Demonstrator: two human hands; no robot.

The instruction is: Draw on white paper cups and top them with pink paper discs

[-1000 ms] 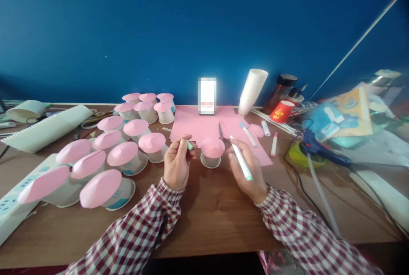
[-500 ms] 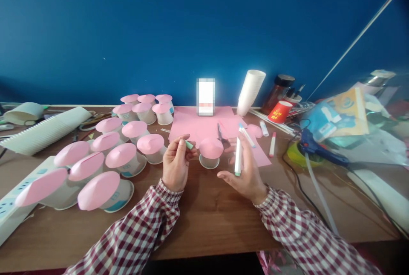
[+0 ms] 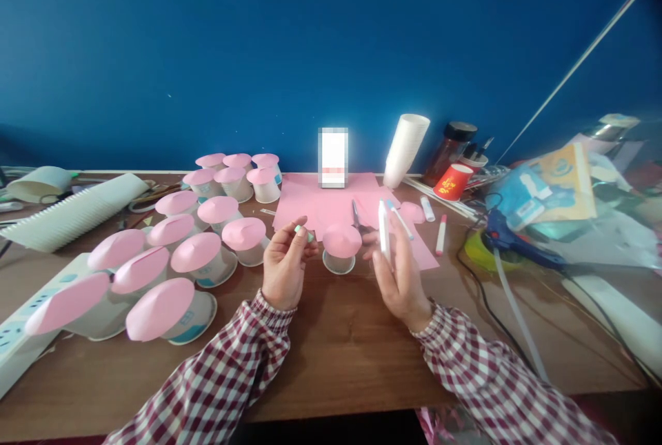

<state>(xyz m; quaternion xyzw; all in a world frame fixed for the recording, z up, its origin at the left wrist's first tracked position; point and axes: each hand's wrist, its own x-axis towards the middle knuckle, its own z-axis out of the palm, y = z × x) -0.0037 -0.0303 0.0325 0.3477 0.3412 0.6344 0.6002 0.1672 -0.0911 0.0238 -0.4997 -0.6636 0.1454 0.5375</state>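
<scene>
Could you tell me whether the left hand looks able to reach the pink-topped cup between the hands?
Probably yes: the left hand is close beside the pink-topped cup, and nothing stands between them, though it holds a green cap.

A brown wooden table [image 3: 331,362] carries pink paper [image 3: 297,200] spread flat across its far middle, with one pink-topped cup [image 3: 341,245] standing on the wood just at the paper's near edge. Rows of upturned white cups with pink cones [image 3: 199,253] crowd the left side, from near to far, a white power strip [image 3: 49,293] lying just beside them at the near left. Farther left a nested stack of paper cups [image 3: 85,210] lies sideways. On the right lie a red-and-white marker [image 3: 441,235] and a dark cable [image 3: 476,281]
</scene>
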